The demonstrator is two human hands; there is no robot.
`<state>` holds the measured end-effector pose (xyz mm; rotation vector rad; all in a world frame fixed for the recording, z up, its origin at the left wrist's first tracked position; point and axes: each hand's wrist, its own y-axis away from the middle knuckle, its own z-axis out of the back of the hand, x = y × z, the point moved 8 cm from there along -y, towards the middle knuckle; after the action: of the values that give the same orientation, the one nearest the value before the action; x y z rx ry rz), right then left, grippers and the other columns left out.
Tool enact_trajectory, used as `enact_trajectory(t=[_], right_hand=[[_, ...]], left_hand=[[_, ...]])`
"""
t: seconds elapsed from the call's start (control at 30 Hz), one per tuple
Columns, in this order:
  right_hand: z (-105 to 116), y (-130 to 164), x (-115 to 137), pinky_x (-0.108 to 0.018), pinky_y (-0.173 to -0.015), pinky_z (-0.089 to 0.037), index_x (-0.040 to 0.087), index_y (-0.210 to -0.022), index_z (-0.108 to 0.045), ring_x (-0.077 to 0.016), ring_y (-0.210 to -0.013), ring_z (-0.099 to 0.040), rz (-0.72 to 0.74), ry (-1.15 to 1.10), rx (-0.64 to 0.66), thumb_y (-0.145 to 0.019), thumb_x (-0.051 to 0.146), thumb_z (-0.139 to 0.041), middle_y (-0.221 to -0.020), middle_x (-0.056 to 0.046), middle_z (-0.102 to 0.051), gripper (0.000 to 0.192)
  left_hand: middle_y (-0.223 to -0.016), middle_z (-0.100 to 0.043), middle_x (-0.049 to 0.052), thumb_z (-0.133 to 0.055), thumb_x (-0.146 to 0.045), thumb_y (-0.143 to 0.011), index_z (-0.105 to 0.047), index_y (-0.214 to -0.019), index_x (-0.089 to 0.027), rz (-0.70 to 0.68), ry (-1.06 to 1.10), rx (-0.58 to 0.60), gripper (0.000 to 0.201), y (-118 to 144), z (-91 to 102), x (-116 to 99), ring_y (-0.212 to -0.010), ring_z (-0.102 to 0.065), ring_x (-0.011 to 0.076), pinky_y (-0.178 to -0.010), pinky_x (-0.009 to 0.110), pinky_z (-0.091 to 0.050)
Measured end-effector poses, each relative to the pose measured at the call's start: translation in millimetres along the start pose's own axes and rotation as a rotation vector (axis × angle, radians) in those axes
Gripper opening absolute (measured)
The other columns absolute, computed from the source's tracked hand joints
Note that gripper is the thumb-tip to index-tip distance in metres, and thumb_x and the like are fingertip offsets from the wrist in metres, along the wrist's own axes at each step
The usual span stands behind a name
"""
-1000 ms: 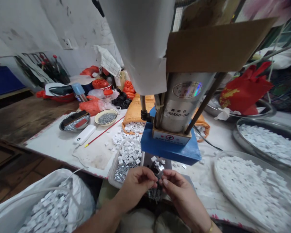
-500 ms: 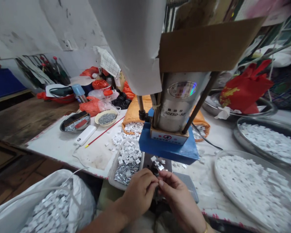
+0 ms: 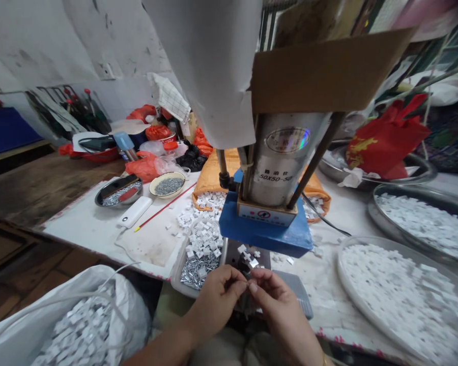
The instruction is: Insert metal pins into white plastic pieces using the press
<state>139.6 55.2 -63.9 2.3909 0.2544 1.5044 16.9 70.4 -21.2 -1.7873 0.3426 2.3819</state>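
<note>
My left hand (image 3: 220, 295) and my right hand (image 3: 278, 300) meet fingertip to fingertip in front of the press (image 3: 267, 223). Both are closed in a pinch, and whatever sits between the fingertips is too small to make out. Just beyond the fingers, a few small white plastic pieces (image 3: 249, 255) lie under the blue press head. To the left of my left hand stands a clear plastic tub (image 3: 175, 278). It holds metal nails (image 3: 196, 269) in front and white pieces (image 3: 204, 239) behind.
On the right are a round tray (image 3: 341, 264) and a metal basin (image 3: 374, 203) of white pieces. A white sack (image 3: 137, 305) of pieces stands at lower left. Further back are two bowls, a power bank (image 3: 135, 212), a red stick (image 3: 166, 206) and an orange sack (image 3: 209, 175).
My left fingers have shifted slightly and uncurled a little, still meeting the right fingertips. The objects on the table have not moved.
</note>
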Motion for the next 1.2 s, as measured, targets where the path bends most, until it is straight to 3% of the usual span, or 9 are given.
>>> enact_trajectory(t=[0.07,0.17,0.23,0.33,0.5,0.9,1.03,1.2], right_hand=[[3,-1,8,-0.022,-0.059,-0.044,0.021,-0.081,-0.068,-0.0118,-0.064,-0.056,0.094,0.052,-0.032,-0.057,0.035,-0.083,-0.068,0.002,-0.064,0.032],[8,-3,11,-0.024,-0.063,-0.045,0.022,-0.081,-0.068,-0.0137,-0.068,-0.057,0.147,0.077,-0.052,-0.057,0.035,-0.083,-0.070,0.001,-0.065,0.032],[11,-5,8,-0.023,-0.062,-0.044,0.022,-0.084,-0.067,-0.0131,-0.068,-0.056,0.134,0.076,-0.046,-0.059,0.034,-0.082,-0.071,0.001,-0.064,0.031],[11,-7,-1,-0.022,-0.061,-0.043,0.022,-0.089,-0.066,-0.0118,-0.068,-0.055,0.084,0.048,-0.014,-0.062,0.032,-0.080,-0.074,0.002,-0.064,0.032],[2,-7,-8,-0.021,-0.058,-0.041,0.022,-0.088,-0.064,-0.0103,-0.065,-0.054,0.018,-0.037,0.054,-0.061,0.030,-0.081,-0.074,0.002,-0.063,0.033],[-8,-5,-8,-0.018,-0.051,-0.037,0.021,-0.086,-0.064,-0.0075,-0.057,-0.052,-0.016,-0.096,0.147,-0.061,0.028,-0.082,-0.069,0.003,-0.061,0.031],[-12,-2,-10,-0.017,-0.048,-0.035,0.021,-0.086,-0.064,-0.0064,-0.053,-0.050,-0.088,-0.141,0.169,-0.061,0.029,-0.082,-0.066,0.004,-0.059,0.031],[-15,5,-6,-0.016,-0.045,-0.031,0.020,-0.084,-0.065,-0.0044,-0.050,-0.046,-0.154,-0.166,0.160,-0.060,0.033,-0.082,-0.063,0.005,-0.056,0.033]], left_hand=[[-0.059,-0.049,-0.003,-0.049,-0.025,-0.084,-0.057,-0.070,-0.015,0.083,0.078,0.043,0.019,0,-4.4,10,-0.056,-0.045,0.0112,-0.054,0.022,-0.036],[-0.061,-0.052,-0.002,-0.051,-0.024,-0.083,-0.058,-0.071,-0.014,0.067,0.060,0.043,0.017,0,-3.3,13,-0.059,-0.047,0.0116,-0.056,0.022,-0.037],[-0.071,-0.057,0.000,-0.053,-0.017,-0.078,-0.060,-0.078,-0.015,0.023,0.064,0.002,0.008,1,2.6,10,-0.067,-0.051,0.0126,-0.061,0.023,-0.039],[-0.078,-0.059,0.001,-0.052,-0.009,-0.073,-0.059,-0.084,-0.015,0.007,0.209,-0.008,0.014,3,7.8,4,-0.071,-0.055,0.0129,-0.066,0.023,-0.042],[-0.073,-0.060,0.001,-0.055,-0.010,-0.071,-0.059,-0.078,-0.014,0.040,0.384,0.043,0.009,1,4.3,-4,-0.065,-0.057,0.0116,-0.063,0.022,-0.043],[-0.071,-0.063,0.002,-0.063,-0.010,-0.070,-0.061,-0.073,-0.013,0.064,0.487,0.049,0.005,0,1.2,-3,-0.065,-0.060,0.0123,-0.064,0.023,-0.047],[-0.078,-0.061,0.002,-0.064,-0.009,-0.070,-0.063,-0.077,-0.014,0.001,0.453,0.062,0.009,1,0.4,-4,-0.071,-0.059,0.0137,-0.066,0.024,-0.047],[-0.081,-0.061,0.003,-0.062,-0.010,-0.074,-0.066,-0.082,-0.016,-0.139,0.240,0.024,0.010,1,4.0,-8,-0.077,-0.058,0.0151,-0.070,0.025,-0.045]])
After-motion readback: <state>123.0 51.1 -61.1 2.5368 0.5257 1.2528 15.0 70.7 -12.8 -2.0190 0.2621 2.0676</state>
